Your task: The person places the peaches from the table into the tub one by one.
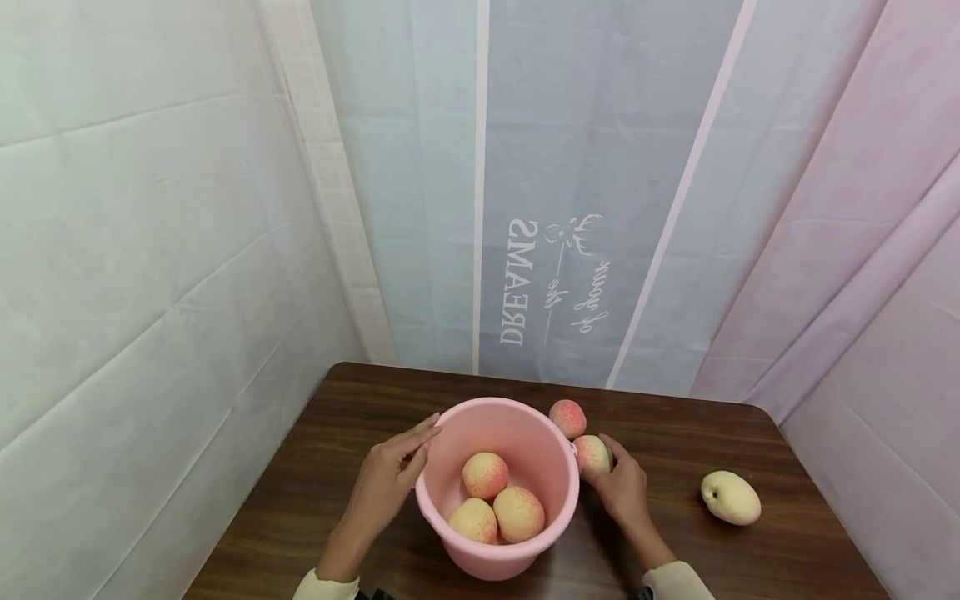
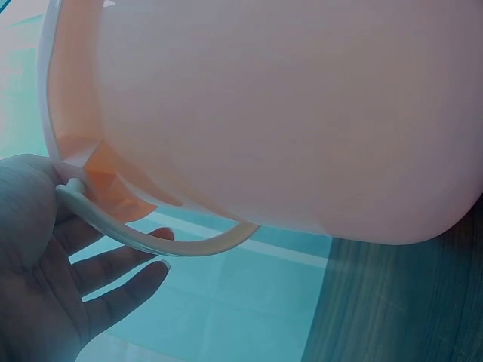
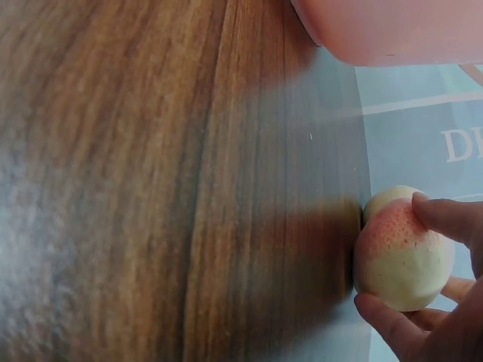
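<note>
A pink bucket (image 1: 498,563) stands upright on the table with three peaches (image 1: 519,513) inside. My left hand (image 1: 388,483) is at its left rim, fingertips right at the edge. In the left wrist view, fairly straight, spread fingers (image 2: 124,298) lie by the bucket's pale handle (image 2: 181,247). My right hand (image 1: 624,490) holds a yellow-and-red peach (image 3: 404,260) between thumb and fingers, close to the tabletop, just right of the bucket. Just behind that fruit lies a redder peach (image 1: 567,418), partly hidden by it in the right wrist view.
A pale yellow, oblong fruit (image 1: 731,498) lies alone toward the right side of the dark wooden table (image 1: 675,425). Behind the far table edge hangs a grey-blue curtain (image 1: 555,167) with white lettering. Pale cloth (image 1: 150,292) hangs on the left.
</note>
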The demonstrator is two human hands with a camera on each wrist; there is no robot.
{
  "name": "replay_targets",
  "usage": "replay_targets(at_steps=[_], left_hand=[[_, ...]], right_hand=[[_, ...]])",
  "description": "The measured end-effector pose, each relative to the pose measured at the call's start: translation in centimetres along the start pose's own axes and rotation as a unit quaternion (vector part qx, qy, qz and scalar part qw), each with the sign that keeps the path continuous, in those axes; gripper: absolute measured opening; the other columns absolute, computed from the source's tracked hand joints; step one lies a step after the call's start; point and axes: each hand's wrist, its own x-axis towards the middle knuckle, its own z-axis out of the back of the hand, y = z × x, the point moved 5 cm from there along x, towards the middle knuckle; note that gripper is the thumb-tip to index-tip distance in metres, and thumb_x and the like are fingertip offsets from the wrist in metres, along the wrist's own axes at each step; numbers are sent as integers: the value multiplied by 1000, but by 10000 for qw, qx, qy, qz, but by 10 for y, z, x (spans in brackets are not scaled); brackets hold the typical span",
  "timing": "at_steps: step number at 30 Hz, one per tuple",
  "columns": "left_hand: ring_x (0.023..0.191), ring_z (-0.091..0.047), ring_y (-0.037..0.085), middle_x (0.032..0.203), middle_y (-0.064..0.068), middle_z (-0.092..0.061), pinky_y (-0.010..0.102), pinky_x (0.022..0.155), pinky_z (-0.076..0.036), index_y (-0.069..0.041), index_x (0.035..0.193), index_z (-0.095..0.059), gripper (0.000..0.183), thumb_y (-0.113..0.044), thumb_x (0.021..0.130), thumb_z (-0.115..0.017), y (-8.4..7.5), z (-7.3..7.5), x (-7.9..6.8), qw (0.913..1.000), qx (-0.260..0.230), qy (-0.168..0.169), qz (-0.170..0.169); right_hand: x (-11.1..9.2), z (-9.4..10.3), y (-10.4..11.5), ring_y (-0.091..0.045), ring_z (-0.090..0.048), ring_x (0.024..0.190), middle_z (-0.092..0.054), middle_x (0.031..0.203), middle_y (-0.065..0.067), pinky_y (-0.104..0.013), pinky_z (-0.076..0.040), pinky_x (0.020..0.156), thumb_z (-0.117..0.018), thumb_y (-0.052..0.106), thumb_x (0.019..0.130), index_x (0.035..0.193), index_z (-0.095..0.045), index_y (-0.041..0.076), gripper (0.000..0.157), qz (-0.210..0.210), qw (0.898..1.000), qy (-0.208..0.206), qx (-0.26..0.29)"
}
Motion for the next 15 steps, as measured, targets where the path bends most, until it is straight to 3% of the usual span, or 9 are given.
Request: replay_targets(at_steps=[8, 15], left_hand=[[86, -60, 10, 140, -4, -62, 24, 70, -52, -13, 128, -72, 34, -2, 97, -64, -1, 0, 1, 10000, 48, -9, -4], [86, -60, 11, 140, -4, -62, 24, 69, -52, -13, 129, -72, 34, -3, 98, -64, -1, 1, 0, 10000, 21, -11, 18]], right_hand=[[-1, 2, -1, -43, -63, 110, -67, 123, -28, -56, -48, 91, -88, 12, 75, 136, -61, -2, 68, 48, 9998, -173, 76], [-3, 2, -5, -42, -60, 117, -64, 130, -27, -54, -47, 96, -86, 12, 78, 140, -57, -1, 70, -173, 9996, -25, 231]])
